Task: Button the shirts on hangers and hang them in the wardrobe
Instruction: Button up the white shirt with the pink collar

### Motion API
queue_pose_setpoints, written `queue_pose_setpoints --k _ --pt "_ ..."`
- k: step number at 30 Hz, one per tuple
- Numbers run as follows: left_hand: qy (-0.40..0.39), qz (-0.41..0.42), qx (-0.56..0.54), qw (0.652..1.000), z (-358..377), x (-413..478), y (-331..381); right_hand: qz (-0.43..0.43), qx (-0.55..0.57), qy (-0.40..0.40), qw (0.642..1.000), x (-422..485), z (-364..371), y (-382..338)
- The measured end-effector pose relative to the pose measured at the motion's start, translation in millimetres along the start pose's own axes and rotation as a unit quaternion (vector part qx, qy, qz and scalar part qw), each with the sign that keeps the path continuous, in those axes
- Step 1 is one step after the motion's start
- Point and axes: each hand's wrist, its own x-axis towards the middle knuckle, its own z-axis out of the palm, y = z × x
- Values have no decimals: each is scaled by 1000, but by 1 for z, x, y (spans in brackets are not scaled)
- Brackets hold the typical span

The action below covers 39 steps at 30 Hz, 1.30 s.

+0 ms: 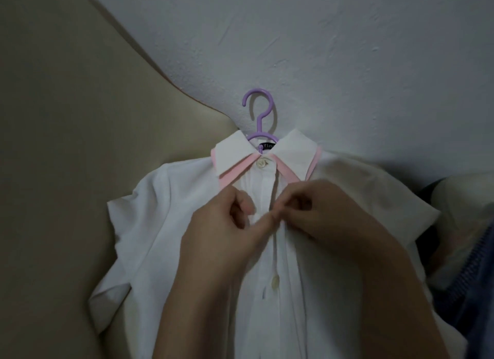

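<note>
Both hands meet over the chest of the white shirt (187,238), the left hand (227,225) and the right hand (320,217) each pinching the front placket just below the fastened top button (261,164), fingertips touching and hiding the spot between them. The shirt lies flat on its purple hanger (258,110) on a pale surface (347,64) that stretches wide above the hook. One sleeve runs onto a beige cushion (66,145), a blue denim garment (475,278) crowds the opposite edge, and a lower button (274,281) shows beneath the hands.
</note>
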Motion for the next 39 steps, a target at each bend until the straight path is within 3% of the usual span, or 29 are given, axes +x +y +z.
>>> queue_pose_setpoints --k 3,9,15,23,33,39 --pt "10 -19 65 998 2 -8 1 12 -6 -25 1000 0 6 2" --pt "101 -28 -47 993 7 -13 -9 24 4 -12 1000 3 9 1" --pt "36 8 -64 997 8 -11 -16 -10 -12 -22 1000 3 14 -4" --pt "27 -27 -134 990 0 -9 -19 7 32 -39 999 5 16 -2" --pt "11 -55 -111 992 -8 -11 -21 61 93 -74 991 3 11 -7" --pt "-74 -35 -90 993 -12 -17 -17 96 84 -109 986 -1 9 -11"
